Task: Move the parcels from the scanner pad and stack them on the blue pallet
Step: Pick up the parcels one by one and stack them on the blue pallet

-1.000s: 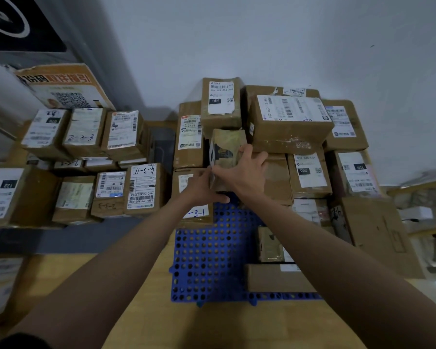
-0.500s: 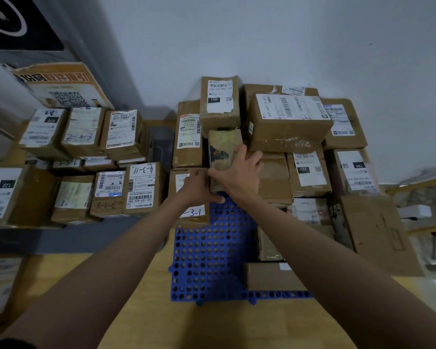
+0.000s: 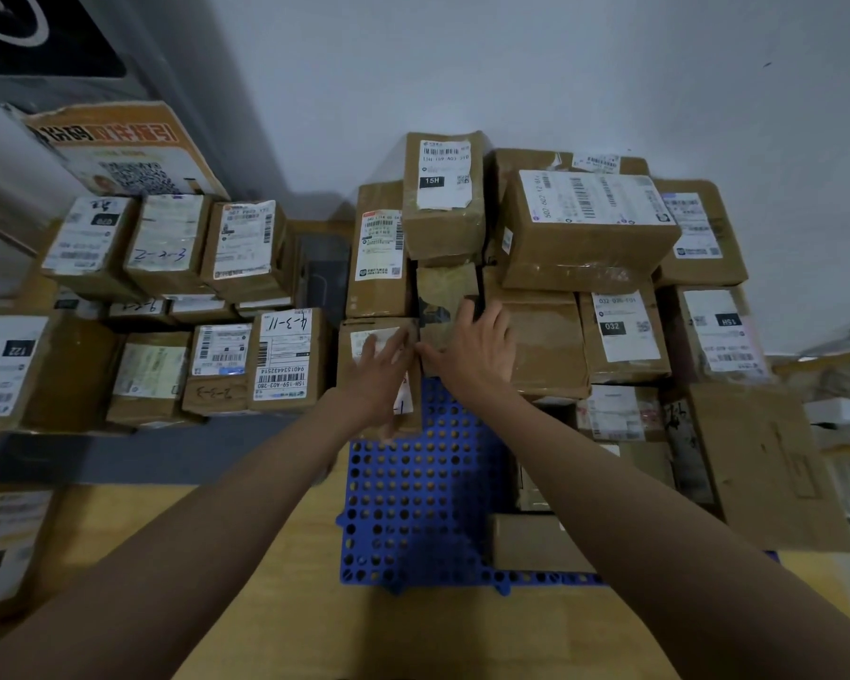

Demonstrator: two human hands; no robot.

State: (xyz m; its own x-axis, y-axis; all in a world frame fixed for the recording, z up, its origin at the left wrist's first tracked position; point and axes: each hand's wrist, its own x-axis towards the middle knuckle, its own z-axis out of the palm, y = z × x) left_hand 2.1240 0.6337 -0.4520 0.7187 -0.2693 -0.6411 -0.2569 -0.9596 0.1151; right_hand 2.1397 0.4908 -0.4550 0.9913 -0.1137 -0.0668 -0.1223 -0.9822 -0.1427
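Note:
A small taped brown parcel (image 3: 445,287) stands upright in a gap of the parcel stack at the back of the blue pallet (image 3: 413,507). My right hand (image 3: 477,355) is on its lower part, thumb at its left edge and fingers over its front. My left hand (image 3: 379,370) lies apart from it, fingers spread, over the labelled box (image 3: 359,336) just to the left. Several labelled parcels (image 3: 281,360) sit on the dark grey scanner pad (image 3: 119,454) at the left.
Stacked boxes fill the pallet's back and right, topped by a large box (image 3: 585,228). A big flat carton (image 3: 766,463) leans at the right. An orange poster (image 3: 119,149) stands at the back left. A wooden table edge (image 3: 266,606) lies in front.
The small parcel has slid down and back into the gap in the stack. My left hand has come off it and shifted left over the neighbouring box; my right hand stays on it.

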